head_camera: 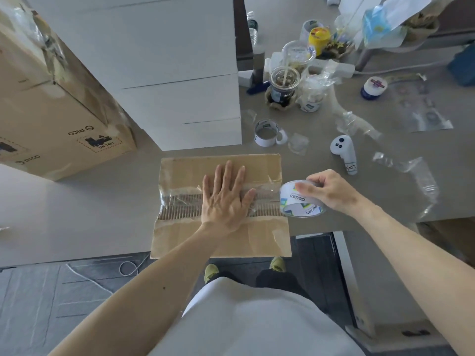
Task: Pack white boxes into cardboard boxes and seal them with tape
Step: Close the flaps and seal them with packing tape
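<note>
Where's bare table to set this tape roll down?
Widest bare table lies left of the cardboard box, in front of the PICO carton. Right of the tape roll, plastic wrap and a white controller crowd it; cups fill the far side.

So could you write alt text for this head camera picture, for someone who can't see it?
A person's left hand presses flat on a taped cardboard box at the table edge, while the right hand holds a tape roll at the box's right end. White boxes are stacked behind it, and drink cups stand further right.
</note>
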A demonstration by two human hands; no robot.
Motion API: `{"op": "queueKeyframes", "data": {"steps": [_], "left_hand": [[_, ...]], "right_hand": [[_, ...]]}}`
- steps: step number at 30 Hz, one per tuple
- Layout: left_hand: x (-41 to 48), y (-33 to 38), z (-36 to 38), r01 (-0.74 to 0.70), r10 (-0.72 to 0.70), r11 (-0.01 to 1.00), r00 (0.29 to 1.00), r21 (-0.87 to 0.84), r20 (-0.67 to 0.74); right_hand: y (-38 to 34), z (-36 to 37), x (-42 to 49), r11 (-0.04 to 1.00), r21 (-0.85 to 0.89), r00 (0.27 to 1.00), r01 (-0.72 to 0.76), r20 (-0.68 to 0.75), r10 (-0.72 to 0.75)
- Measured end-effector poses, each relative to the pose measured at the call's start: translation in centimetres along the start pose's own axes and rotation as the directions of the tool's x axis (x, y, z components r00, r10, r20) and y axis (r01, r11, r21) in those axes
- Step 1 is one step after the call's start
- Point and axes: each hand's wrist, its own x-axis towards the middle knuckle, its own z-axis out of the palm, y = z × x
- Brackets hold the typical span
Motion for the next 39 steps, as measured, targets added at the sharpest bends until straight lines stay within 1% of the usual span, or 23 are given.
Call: {"op": "queueKeyframes", "data": {"steps": [3,6,10,13,16,19,22,26,28,32,35,37,39], "left_hand": [[-0.1,0.0,0.3,-0.007,0.007,1.0,1.0,-0.003,-0.022],[-0.1,-0.2,0.4,-0.004,0.003,1.0,1.0,-0.005,-0.027],[-0.2,-0.5,0.3,0.004,-0.004,1.0,0.999,-0.011,-0.034],[-0.4,-2.6,0.0,0.034,-0.033,0.999,0.999,0.016,-0.032],[-0.8,-5.3,-0.5,0.068,-0.067,0.997,0.997,0.037,-0.032],[-1.4,-6.9,-0.7,0.087,-0.085,0.996,0.996,0.037,-0.041],[-1.6,-7.5,-0.8,0.115,-0.113,0.993,0.992,0.023,-0.051],[-1.6,-7.5,-0.9,0.125,-0.124,0.992,0.991,0.03,-0.045],[-1.6,-7.5,-0.9,0.122,-0.121,0.992,0.992,0.034,-0.042],[-1.6,-7.4,-1.1,0.133,-0.132,0.99,0.991,0.04,-0.021],[-1.0,-6.3,-2.1,0.164,-0.163,0.986,0.986,0.019,-0.029],[0.0,-4.6,-3.1,0.114,-0.114,0.993,0.992,0.0,-0.059],[1.3,-2.2,-4.0,0.03,-0.031,0.999,0.998,-0.029,-0.049]], "right_hand": [[0.2,-0.5,0.2,0.994,-0.111,0.999,-0.006,-0.05,0.0],[1.5,-0.7,0.2,0.973,-0.225,0.995,-0.053,-0.099,0.031],[2.7,1.2,1.4,0.955,-0.279,0.989,-0.103,-0.128,0.07],[2.2,2.9,2.3,0.958,-0.277,0.99,-0.068,-0.135,0.032],[1.0,4.6,3.5,0.96,-0.278,0.994,-0.022,-0.105,-0.008],[1.0,6.4,5.0,0.963,-0.266,0.997,-0.047,-0.068,0.029],[1.5,7.5,6.1,0.947,-0.306,0.995,-0.095,-0.031,0.09],[1.7,8.5,7.2,0.947,-0.29,0.989,-0.137,0.01,0.146],[1.9,8.9,7.3,0.954,-0.253,0.984,-0.164,0.028,0.176],[2.2,9.3,7.0,0.967,-0.206,0.987,-0.149,0.032,0.159],[3.2,9.2,6.3,0.98,-0.162,0.994,-0.113,-0.027,0.11],[4.5,8.3,5.9,0.985,-0.127,0.989,-0.12,-0.099,0.108],[6.2,7.0,5.3,0.975,-0.122,0.961,-0.188,-0.227,0.157]]}}
